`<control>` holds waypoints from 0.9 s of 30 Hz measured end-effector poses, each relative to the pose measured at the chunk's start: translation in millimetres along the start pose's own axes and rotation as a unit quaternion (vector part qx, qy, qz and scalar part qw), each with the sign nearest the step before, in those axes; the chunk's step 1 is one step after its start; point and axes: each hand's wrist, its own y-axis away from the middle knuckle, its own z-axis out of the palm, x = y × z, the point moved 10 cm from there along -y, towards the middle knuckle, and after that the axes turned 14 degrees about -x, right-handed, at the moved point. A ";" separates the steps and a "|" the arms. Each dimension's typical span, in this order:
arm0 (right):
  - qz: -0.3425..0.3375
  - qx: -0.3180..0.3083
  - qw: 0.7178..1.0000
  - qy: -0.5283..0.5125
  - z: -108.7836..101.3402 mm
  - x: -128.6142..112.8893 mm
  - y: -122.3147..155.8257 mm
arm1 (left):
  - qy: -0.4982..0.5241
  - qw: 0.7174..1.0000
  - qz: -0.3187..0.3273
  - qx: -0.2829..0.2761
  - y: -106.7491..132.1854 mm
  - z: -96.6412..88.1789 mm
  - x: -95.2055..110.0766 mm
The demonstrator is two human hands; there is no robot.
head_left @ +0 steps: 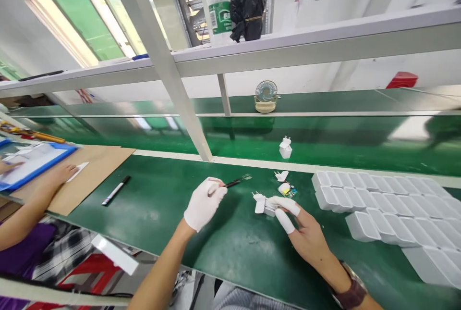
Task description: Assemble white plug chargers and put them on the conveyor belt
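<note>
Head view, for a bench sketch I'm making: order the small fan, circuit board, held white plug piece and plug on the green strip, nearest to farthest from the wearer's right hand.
1. Held white plug piece: in the right hand.
2. Circuit board: just beyond, on the bench.
3. Plug on the green strip: farther ahead.
4. Small fan: farthest, beyond the strip.

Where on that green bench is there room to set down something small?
The green bench is bare between the marker and the gloved left hand, and between both hands toward the near edge. It's crowded around the right hand, which holds a white plug with loose parts just beyond, and farther right, where white trays stand.
</note>
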 end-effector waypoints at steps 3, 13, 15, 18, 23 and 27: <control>0.026 0.000 0.990 -0.141 6.2 -10.6 -4.7 | 0.028 0.981 0.148 -0.121 0.6 53.3 94.8; 0.112 0.141 0.965 -0.189 -75.9 13.3 52.3 | 0.259 0.946 0.122 -0.153 -43.8 94.7 49.8; 0.152 0.127 0.963 -0.180 -78.5 28.5 67.1 | 0.272 0.933 0.074 -0.224 -46.4 118.2 16.6; 0.168 0.065 0.968 -0.174 -68.6 35.0 73.0 | 0.267 0.910 0.012 -0.316 -37.5 149.3 -7.4; 0.126 -0.026 0.979 -0.157 -42.9 22.2 54.0 | 0.311 0.871 0.002 -0.380 -30.6 182.7 16.6; 0.116 -0.009 0.987 -0.113 -37.4 17.8 42.5 | 0.382 0.856 -0.023 -0.348 -41.3 190.7 23.5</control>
